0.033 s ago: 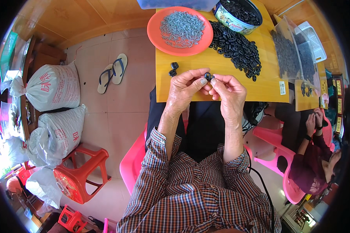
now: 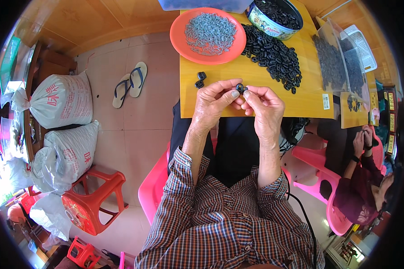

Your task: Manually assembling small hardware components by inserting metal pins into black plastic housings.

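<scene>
Above the front edge of the yellow table (image 2: 256, 112), my left hand (image 2: 216, 96) and my right hand (image 2: 265, 101) pinch a small black plastic piece with a round hole (image 2: 240, 87) between thumbs and fingertips. It looks like a cord lock, though fingers cover much of it. Two similar black pieces (image 2: 200, 80) lie on the table to the left of my left hand. Beyond my hands spreads a pile of black ring-like plastic parts (image 2: 276, 58). An orange-red plate (image 2: 178, 42) at the far left holds many small grey metal springs (image 2: 210, 32).
A round tin (image 2: 274, 30) of black parts stands behind the pile. Clear bins (image 2: 332, 62) of dark pieces sit at the right. Another person's hands (image 2: 363, 139) show at the far right. Left on the floor are flip-flops (image 2: 130, 85), white sacks (image 2: 63, 101) and a red stool (image 2: 94, 197).
</scene>
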The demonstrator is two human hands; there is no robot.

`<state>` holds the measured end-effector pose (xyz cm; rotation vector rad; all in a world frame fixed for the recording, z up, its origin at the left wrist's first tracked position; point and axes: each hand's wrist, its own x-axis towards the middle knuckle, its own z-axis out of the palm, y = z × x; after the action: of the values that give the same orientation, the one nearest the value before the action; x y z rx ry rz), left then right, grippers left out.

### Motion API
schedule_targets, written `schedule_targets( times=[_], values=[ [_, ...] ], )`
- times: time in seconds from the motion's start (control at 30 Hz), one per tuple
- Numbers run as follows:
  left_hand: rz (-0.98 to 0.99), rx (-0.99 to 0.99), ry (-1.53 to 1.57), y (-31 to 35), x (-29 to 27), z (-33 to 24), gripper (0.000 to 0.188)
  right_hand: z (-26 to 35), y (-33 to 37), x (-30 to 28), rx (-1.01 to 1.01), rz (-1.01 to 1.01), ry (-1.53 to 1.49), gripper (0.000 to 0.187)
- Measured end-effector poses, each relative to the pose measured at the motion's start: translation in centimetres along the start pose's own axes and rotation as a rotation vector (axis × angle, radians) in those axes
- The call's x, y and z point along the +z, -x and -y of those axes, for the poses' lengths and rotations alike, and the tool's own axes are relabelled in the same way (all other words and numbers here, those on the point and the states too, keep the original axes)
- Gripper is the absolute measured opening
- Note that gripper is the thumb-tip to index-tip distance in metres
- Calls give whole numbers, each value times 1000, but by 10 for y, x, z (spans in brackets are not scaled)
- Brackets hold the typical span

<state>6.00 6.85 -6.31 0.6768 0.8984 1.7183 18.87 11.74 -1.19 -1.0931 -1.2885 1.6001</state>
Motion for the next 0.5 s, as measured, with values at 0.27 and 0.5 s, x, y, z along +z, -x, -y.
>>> schedule_targets(
  times=[0.27,0.5],
  values=[
    [-6,12,26,0,0,1,26,0,3,5,-45,-36,-27,11],
    [-7,15,6,0,-1,2,25,0,3,6,-76,-23,-21,11]
  ],
)
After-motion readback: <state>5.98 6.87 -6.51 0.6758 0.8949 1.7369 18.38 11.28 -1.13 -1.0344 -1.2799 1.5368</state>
